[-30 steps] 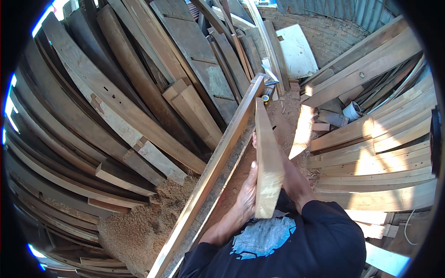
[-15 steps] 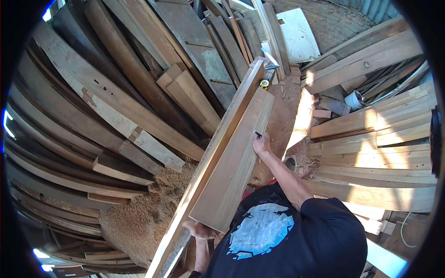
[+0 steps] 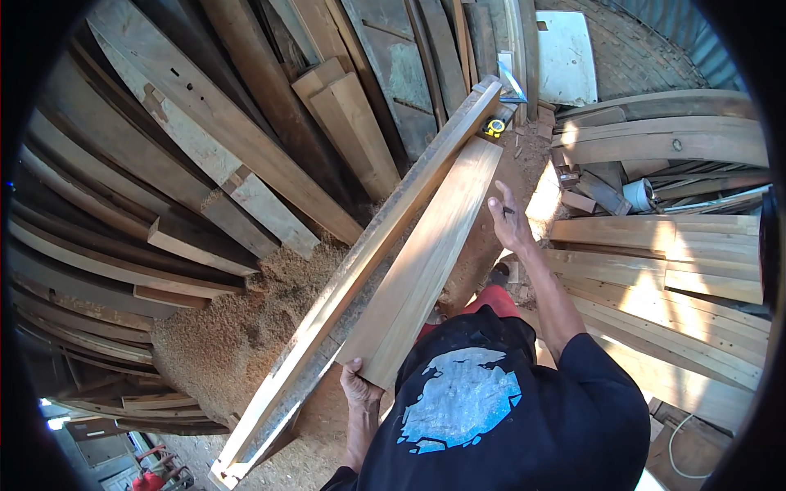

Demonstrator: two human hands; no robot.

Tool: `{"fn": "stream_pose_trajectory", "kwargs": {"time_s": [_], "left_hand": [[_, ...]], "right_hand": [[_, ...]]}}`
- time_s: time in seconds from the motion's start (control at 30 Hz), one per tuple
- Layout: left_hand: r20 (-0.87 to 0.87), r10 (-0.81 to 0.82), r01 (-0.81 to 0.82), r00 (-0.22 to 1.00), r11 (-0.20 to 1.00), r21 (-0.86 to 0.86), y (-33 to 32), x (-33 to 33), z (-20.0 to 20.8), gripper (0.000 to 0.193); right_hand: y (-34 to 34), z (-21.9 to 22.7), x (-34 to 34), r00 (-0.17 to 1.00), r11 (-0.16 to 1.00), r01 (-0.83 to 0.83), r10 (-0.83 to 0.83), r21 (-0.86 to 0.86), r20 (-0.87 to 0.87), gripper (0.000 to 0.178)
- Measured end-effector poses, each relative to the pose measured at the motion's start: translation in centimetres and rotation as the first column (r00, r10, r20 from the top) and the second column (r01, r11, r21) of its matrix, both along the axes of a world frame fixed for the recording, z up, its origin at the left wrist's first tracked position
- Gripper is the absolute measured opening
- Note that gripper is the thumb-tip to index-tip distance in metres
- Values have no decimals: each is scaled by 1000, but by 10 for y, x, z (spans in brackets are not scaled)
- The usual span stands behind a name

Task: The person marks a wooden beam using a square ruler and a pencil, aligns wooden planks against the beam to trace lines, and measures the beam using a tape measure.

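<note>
A long planed wooden board (image 3: 426, 254) lies slantwise in front of me, its far end beside the long timber beam (image 3: 352, 286). My left hand (image 3: 360, 386) is closed on the board's near end, thumb on top and fingers underneath. My right hand (image 3: 512, 225) is off the board, to the right of its far half. Its thumb and fingers are partly spread, and a small dark pen sits between them, mostly hidden. Beyond the board's far end rest a yellow tape measure (image 3: 494, 127) and a try square with a bluish blade (image 3: 512, 84).
Stacked planks (image 3: 246, 188) lean along the left, above a heap of sawdust (image 3: 237, 344). More boards (image 3: 655, 254) lie piled at the right, near a white bucket (image 3: 639, 195). A white panel (image 3: 566, 59) stands at the back.
My right hand has left the board and moved right, its fingers opening more around the pen. The board has tilted and shifted away from the beam, with my left hand still on its end.
</note>
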State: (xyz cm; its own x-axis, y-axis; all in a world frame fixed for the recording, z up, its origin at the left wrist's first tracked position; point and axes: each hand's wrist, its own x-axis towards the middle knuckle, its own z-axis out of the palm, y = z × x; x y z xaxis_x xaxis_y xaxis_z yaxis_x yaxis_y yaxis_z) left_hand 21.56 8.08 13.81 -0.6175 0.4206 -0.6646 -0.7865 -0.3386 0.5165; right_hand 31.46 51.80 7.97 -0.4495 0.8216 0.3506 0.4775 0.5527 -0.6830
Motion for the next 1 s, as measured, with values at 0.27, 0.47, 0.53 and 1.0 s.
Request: {"fn": "stream_pose_trajectory", "kwargs": {"time_s": [0.27, 0.47, 0.53, 1.0], "left_hand": [[-184, 110, -125, 977, 989, -74, 1, -20, 1, 57], [-216, 142, -187, 966, 962, -202, 3, -21, 9, 52], [-222, 146, -200, 964, 948, -247, 4, -21, 11, 51], [-264, 113, -165, 958, 969, -183, 7, -7, 22, 51]], "right_hand": [[8, 12, -38, 892, 655, -431, 412, -621, -186, 32], [6, 9, -64, 752, 573, -549, 657, -609, -60, 29], [3, 7, -65, 813, 621, -567, 528, -541, -246, 28], [-11, -83, -56, 805, -64, -339, -536, -938, -254, 58]]}}
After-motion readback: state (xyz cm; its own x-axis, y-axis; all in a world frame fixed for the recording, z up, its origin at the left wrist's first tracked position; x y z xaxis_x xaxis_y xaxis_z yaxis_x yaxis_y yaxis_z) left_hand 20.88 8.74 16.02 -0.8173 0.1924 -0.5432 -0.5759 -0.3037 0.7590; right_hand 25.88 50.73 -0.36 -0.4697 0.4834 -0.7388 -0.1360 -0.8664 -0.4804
